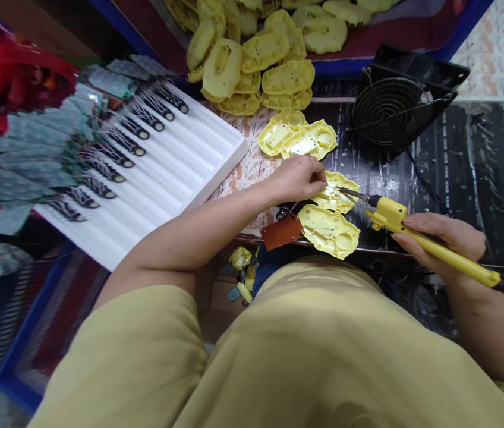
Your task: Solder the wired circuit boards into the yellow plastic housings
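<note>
My right hand (450,241) is wrapped round a yellow soldering iron (392,217), its dark tip pointing left over a yellow plastic shell (341,193). At that shell's left side my left hand (299,178) has its thumb and fingers pinched together; whatever they hold is too small to make out. Nearer my body lies a second yellow shell (332,232) with thin wires inside. An orange-brown circuit board (282,232) touches its left end, and a small dark round part (282,213) sits just behind the board. Two more open shells (308,139) rest beyond my left hand.
A black fan (386,113) stands at the back right, its cable trailing over the dark bench. Yellow shells (256,53) are heaped in and before a blue-rimmed crate (336,68). On the left, a white foam tray (207,142) carries wired black parts (134,128) and green boards (33,148).
</note>
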Demonstrator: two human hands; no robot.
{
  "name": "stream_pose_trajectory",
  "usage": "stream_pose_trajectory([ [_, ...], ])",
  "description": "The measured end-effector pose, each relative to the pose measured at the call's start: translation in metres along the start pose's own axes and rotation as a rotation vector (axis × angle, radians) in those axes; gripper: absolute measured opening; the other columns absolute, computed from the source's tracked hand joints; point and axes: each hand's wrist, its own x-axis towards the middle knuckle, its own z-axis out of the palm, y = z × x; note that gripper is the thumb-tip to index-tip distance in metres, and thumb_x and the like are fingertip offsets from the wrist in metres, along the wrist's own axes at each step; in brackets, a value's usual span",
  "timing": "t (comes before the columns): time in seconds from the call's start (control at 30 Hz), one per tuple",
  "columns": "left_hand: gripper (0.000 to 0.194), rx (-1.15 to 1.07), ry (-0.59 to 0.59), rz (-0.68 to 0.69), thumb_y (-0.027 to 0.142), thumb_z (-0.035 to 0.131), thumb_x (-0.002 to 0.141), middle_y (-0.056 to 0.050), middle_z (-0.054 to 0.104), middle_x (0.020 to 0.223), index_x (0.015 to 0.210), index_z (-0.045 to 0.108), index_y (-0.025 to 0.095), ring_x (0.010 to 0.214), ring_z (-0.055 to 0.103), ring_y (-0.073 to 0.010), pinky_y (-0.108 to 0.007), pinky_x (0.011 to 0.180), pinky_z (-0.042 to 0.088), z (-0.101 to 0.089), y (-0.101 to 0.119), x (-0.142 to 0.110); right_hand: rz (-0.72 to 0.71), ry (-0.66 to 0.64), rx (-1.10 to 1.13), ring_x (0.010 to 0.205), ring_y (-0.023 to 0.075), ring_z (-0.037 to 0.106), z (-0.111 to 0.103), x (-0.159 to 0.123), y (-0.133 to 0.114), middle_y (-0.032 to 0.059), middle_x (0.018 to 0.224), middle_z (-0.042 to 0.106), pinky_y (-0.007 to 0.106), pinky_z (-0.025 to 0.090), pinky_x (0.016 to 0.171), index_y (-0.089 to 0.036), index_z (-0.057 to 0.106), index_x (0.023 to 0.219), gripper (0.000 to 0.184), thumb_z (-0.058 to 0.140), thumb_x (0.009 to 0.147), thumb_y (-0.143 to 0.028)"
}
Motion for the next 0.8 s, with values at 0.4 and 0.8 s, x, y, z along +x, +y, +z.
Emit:
stream_pose_trajectory([
  [0.4,0.019,-0.015,0.027,0.051,0.019,0.067,0.085,-0.004,0.084,0.098,0.092,0.085,0.021,0.101,0.077,-0.0241,-0.040,0.102,0.060,0.003,-0.004,0.001,-0.167,-0.109,0.052,0.063,0.0147,0.078,-0.009,0.025,0.004,-0.0010,0.078,0.081,0.016,0.063,0.058,-0.024,0.073,0.095,0.019,0.087,0.090,-0.013],
  [0.8,0.021,0.006,0.006,0.026,0.018,0.066,0.085,-0.006,0.084,0.101,0.093,0.085,0.020,0.104,0.078,-0.0257,-0.042,0.106,0.059,0.000,0.001,0.000,-0.131,-0.039,0.049,0.063,0.0156,0.078,-0.014,0.016,0.005,0.0003,0.078,0.081,0.018,0.064,0.058,-0.024,0.076,0.099,0.016,0.089,0.091,-0.020],
])
